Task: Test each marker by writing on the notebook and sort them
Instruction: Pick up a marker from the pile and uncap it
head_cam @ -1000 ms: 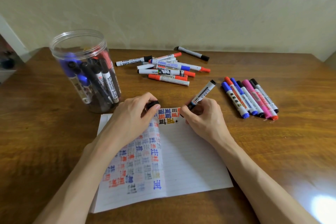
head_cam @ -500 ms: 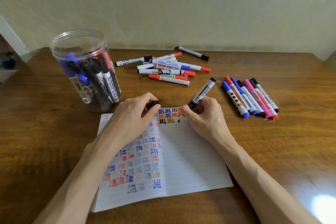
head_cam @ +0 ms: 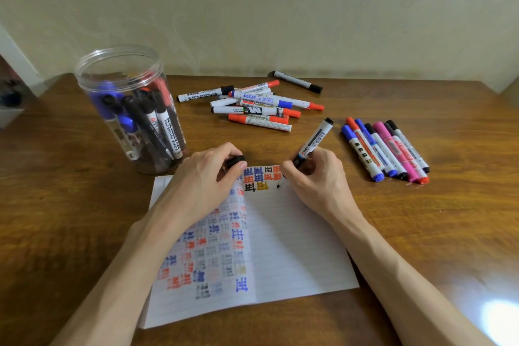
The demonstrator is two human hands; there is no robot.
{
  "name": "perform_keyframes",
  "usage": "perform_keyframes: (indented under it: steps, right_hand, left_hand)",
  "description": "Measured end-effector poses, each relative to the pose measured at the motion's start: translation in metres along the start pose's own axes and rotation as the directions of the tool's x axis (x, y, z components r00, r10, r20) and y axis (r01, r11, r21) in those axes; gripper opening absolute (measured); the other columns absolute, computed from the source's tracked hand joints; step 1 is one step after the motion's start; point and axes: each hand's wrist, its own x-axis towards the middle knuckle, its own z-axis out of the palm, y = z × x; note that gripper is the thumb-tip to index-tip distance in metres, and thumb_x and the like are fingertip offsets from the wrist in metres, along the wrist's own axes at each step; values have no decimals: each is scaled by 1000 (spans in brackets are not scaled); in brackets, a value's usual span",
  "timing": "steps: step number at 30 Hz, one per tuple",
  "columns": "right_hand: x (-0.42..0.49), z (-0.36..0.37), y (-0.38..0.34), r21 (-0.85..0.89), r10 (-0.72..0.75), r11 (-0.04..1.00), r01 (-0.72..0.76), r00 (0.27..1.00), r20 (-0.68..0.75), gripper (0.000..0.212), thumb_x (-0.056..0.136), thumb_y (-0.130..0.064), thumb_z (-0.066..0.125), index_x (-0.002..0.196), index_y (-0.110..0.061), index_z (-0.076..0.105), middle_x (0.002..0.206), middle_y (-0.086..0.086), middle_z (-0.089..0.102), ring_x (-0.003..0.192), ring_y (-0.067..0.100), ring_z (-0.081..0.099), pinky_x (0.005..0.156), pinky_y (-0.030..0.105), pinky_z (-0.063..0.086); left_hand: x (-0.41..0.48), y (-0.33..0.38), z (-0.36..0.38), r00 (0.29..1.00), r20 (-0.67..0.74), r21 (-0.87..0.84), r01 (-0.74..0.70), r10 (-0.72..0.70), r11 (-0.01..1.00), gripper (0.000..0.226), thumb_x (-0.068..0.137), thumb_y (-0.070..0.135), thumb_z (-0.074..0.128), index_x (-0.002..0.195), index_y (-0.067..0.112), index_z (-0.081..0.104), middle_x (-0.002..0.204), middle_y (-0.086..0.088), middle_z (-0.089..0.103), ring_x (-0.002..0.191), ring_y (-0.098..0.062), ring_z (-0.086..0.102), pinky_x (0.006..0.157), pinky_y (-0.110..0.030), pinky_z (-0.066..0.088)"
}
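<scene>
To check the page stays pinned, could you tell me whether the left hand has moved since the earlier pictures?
No: the left hand stays put, equally far from the clear jar.

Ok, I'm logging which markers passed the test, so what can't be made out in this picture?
All in the head view:
1. The marker tip: partly behind the right hand, so contact with the notebook is unclear.
2. The black cap: mostly covered by the grip of the left hand.
3. Markers in the jar: overlapping, uncountable.
4. Print on the row of markers at right: too small.
</scene>
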Motion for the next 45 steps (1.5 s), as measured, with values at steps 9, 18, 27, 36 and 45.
perform_keyframes:
  steps: [9, 18, 27, 36, 45]
  right_hand:
    - [2, -5, -5, 311, 43, 949, -46, 999, 18, 8, 98, -16, 67, 94, -9, 70, 74, 2, 72, 64, 6, 69, 59, 16, 51]
    - [-3, -8, -14, 522, -3, 851, -57, 993, 115, 15, 101, -16, 65, 87, -14, 68, 79, 12, 76, 65, 24, 66, 58, 34, 49]
    - [-5, -10, -11, 496, -50, 866, -62, 976, 210, 18, 94, -28, 77, 104, -13, 77, 79, 5, 72, 70, 16, 63, 63, 28, 51]
    - [5, -31, -16, 630, 120, 714, -304, 941, 318, 23, 101, -25, 66, 108, -6, 78, 89, 14, 76, 70, 19, 65, 58, 25, 52]
    - [6, -42, -6, 255, -85, 967, 8, 954, 289, 22, 91, -35, 76, 108, -22, 80, 87, 2, 78, 70, 14, 66, 63, 29, 55]
  left_hand:
    - [-1, 6, -2, 996, -9, -127, -90, 89, 988, 35, 98, 33, 63, 133, 31, 63, 125, 17, 66, 106, -1, 64, 81, -14, 53]
    - [-2, 11, -4, 997, -41, -244, -73, 65, 967, 30, 90, 25, 74, 118, 30, 63, 118, 13, 71, 108, -1, 68, 83, -21, 60]
    - [-3, 14, -7, 997, -37, -338, -73, 64, 938, 28, 91, 30, 69, 118, 25, 65, 108, 16, 71, 101, 4, 69, 78, -14, 58]
    - [-2, 11, -8, 995, -99, -348, -49, 15, 936, 22, 97, 21, 66, 119, 22, 66, 106, 16, 70, 97, 5, 68, 75, -4, 50]
    - [-1, 12, -12, 991, -131, -359, -32, -16, 933, 28, 96, 22, 67, 123, 32, 68, 102, 17, 73, 101, 10, 65, 78, -2, 48]
